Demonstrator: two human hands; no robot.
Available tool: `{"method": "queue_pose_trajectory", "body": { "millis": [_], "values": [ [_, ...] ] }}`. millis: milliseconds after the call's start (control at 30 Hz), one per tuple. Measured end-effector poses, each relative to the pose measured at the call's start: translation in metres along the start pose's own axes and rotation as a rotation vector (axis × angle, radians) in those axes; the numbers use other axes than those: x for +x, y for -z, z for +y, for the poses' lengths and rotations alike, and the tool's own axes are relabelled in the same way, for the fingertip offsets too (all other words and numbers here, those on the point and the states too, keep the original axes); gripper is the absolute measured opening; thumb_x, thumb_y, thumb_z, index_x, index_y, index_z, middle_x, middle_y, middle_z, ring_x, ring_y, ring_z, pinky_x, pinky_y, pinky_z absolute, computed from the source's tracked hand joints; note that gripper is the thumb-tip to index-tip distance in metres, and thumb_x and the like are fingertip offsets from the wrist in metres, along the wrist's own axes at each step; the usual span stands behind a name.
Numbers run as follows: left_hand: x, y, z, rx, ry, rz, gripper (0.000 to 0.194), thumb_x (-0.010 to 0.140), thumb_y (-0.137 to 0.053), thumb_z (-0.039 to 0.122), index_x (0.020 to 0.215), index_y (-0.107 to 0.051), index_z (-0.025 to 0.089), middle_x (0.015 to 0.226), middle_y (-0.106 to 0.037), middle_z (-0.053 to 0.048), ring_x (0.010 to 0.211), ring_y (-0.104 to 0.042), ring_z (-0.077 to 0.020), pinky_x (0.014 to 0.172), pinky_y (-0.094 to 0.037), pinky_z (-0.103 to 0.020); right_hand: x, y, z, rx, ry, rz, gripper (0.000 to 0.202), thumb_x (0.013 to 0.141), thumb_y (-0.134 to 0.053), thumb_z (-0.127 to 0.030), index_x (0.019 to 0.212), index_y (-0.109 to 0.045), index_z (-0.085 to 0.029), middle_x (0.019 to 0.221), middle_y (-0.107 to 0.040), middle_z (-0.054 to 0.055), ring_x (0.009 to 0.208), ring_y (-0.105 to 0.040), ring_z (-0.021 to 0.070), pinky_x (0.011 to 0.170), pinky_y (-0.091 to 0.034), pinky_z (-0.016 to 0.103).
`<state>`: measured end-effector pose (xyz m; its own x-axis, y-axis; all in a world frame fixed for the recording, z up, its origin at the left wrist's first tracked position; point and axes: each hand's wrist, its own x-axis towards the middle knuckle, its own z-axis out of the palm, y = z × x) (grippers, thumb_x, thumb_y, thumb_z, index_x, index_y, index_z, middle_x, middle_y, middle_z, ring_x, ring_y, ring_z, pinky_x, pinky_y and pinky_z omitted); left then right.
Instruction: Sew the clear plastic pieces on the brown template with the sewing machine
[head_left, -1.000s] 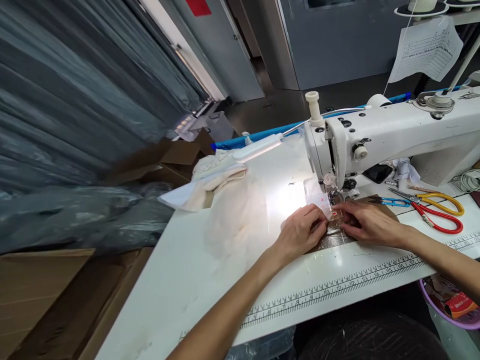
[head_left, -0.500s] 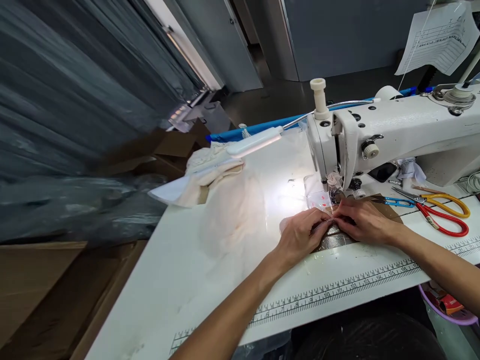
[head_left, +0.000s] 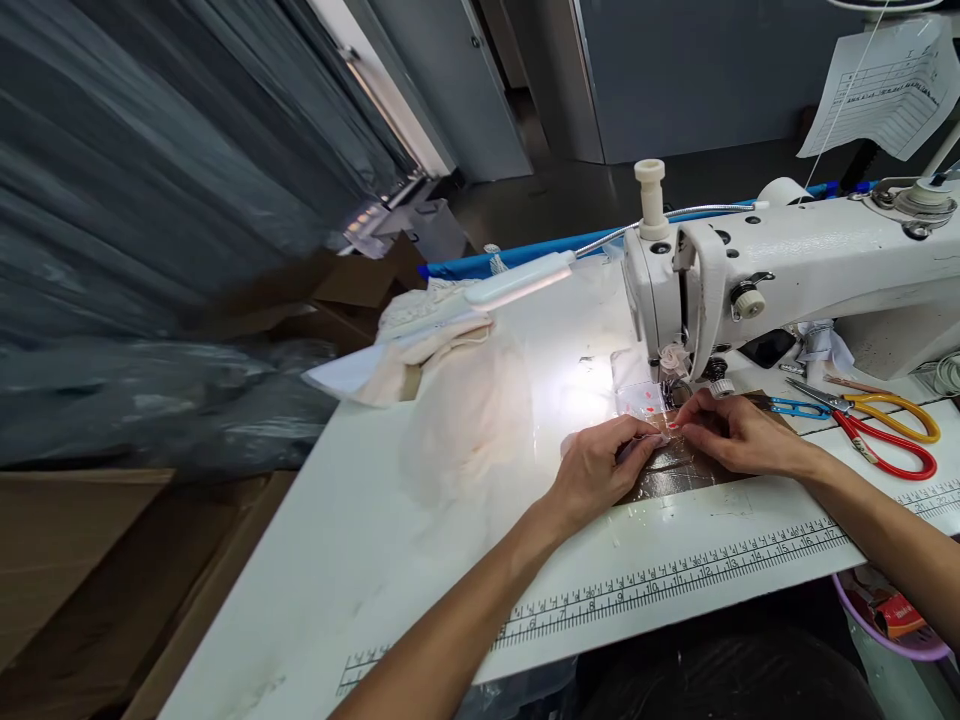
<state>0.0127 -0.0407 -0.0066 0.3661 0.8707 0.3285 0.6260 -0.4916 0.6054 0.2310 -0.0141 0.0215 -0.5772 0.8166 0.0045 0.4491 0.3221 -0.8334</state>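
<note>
My left hand pinches a small piece of pale, sheer fabric in front of the sewing machine. To its right, my right hand has thumb and forefinger together near the needle area; what lies between them is too small to make out. Both hands are over a brown, shiny plate on the white table. Small red marks show beside the presser foot. Sheer peach fabric lies left of my hands, under the lamp's light.
Red-and-yellow scissors and blue thread snips lie right of my right hand. A printed ruler runs along the front edge. Cardboard boxes stand at left, and a purple-rimmed basket is below the table at right.
My right hand has moved away from my left fingertips, opening a gap between the hands. The camera view has shifted slightly.
</note>
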Motion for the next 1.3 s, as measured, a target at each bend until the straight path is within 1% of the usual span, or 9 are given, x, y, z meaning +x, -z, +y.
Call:
{"method": "queue_pose_trajectory", "body": {
  "millis": [200, 333, 567, 700, 833, 933, 1067, 1167, 1300],
  "values": [
    [0.001, 0.002, 0.003, -0.232, 0.253, -0.057, 0.027, 0.091, -0.057, 0.040, 0.081, -0.070, 0.020, 0.069, -0.070, 0.001, 0.060, -0.061, -0.0109, 0.054, -0.047, -0.022, -0.001, -0.020, 0.001, -0.178, 0.144, 0.051, 0.031, 0.083, -0.070, -0.034, 0.107, -0.061, -0.017, 0.091, -0.060, 0.005, 0.074, -0.054, 0.0154, 0.069, -0.043, 0.030],
    [0.002, 0.005, 0.002, -0.345, 0.342, -0.120, 0.028, 0.088, -0.061, 0.045, 0.085, -0.073, 0.019, 0.076, -0.073, -0.001, 0.068, -0.065, -0.0127, 0.062, -0.052, -0.023, 0.001, -0.028, 0.003, -0.202, 0.078, 0.094, 0.011, 0.090, -0.062, -0.029, 0.086, -0.061, -0.019, 0.081, -0.061, 0.002, 0.069, -0.053, 0.0146, 0.065, -0.040, 0.030],
    [0.006, 0.011, 0.002, -0.423, 0.424, -0.239, 0.023, 0.079, -0.070, 0.042, 0.087, -0.075, 0.021, 0.088, -0.076, -0.003, 0.083, -0.068, -0.0169, 0.076, -0.054, -0.029, -0.002, -0.016, 0.002, -0.096, 0.201, 0.009, 0.023, 0.096, -0.045, -0.028, 0.078, -0.057, -0.019, 0.078, -0.060, 0.003, 0.072, -0.053, 0.0146, 0.070, -0.041, 0.030],
    [0.008, 0.014, 0.003, -0.500, 0.415, -0.276, 0.023, 0.078, -0.070, 0.040, 0.084, -0.073, 0.018, 0.083, -0.074, -0.004, 0.078, -0.066, -0.0155, 0.073, -0.053, -0.029, -0.002, -0.010, 0.001, 0.006, 0.114, 0.037, 0.029, 0.094, -0.045, -0.036, 0.073, -0.055, -0.019, 0.062, -0.049, -0.003, 0.058, -0.043, 0.0110, 0.057, -0.035, 0.027],
    [0.009, 0.015, 0.003, -0.512, 0.371, -0.249, 0.026, 0.078, -0.069, 0.041, 0.091, -0.071, 0.018, 0.082, -0.072, -0.003, 0.073, -0.062, -0.0131, 0.067, -0.051, -0.026, -0.002, -0.010, 0.002, 0.193, -0.009, 0.023, 0.031, 0.091, -0.050, -0.045, 0.082, -0.061, -0.018, 0.062, -0.050, -0.003, 0.054, -0.041, 0.0102, 0.049, -0.032, 0.025],
    [0.008, 0.014, 0.002, -0.503, 0.355, -0.237, 0.025, 0.081, -0.067, 0.042, 0.085, -0.071, 0.017, 0.077, -0.069, -0.002, 0.068, -0.059, -0.0117, 0.062, -0.048, -0.024, -0.005, -0.014, 0.000, 0.275, 0.046, 0.030, 0.030, 0.085, -0.061, -0.047, 0.089, -0.062, -0.018, 0.063, -0.050, -0.004, 0.055, -0.043, 0.0102, 0.050, -0.034, 0.024],
    [0.006, 0.012, 0.002, -0.500, 0.360, -0.209, 0.023, 0.082, -0.066, 0.039, 0.082, -0.071, 0.017, 0.069, -0.067, -0.001, 0.061, -0.056, -0.0096, 0.057, -0.045, -0.022, -0.005, -0.025, 0.000, 0.049, 0.201, 0.115, 0.029, 0.079, -0.072, -0.045, 0.086, -0.062, -0.019, 0.073, -0.054, -0.001, 0.064, -0.048, 0.0122, 0.060, -0.039, 0.027],
    [0.005, 0.011, 0.003, -0.484, 0.315, -0.181, 0.023, 0.085, -0.064, 0.039, 0.083, -0.071, 0.017, 0.073, -0.069, -0.002, 0.063, -0.058, -0.0104, 0.057, -0.047, -0.022, -0.003, -0.035, 0.003, -0.169, 0.234, 0.182, 0.016, 0.086, -0.067, -0.034, 0.083, -0.062, -0.019, 0.082, -0.060, 0.004, 0.074, -0.053, 0.0159, 0.068, -0.042, 0.031],
    [0.005, 0.010, 0.005, -0.363, 0.174, -0.116, 0.024, 0.090, -0.059, 0.039, 0.085, -0.070, 0.018, 0.075, -0.070, -0.002, 0.066, -0.060, -0.0113, 0.060, -0.049, -0.023, -0.001, -0.032, 0.004, -0.037, 0.205, 0.148, 0.010, 0.090, -0.056, -0.025, 0.084, -0.063, -0.020, 0.084, -0.061, 0.004, 0.077, -0.056, 0.0166, 0.072, -0.044, 0.033]
  ]
}}
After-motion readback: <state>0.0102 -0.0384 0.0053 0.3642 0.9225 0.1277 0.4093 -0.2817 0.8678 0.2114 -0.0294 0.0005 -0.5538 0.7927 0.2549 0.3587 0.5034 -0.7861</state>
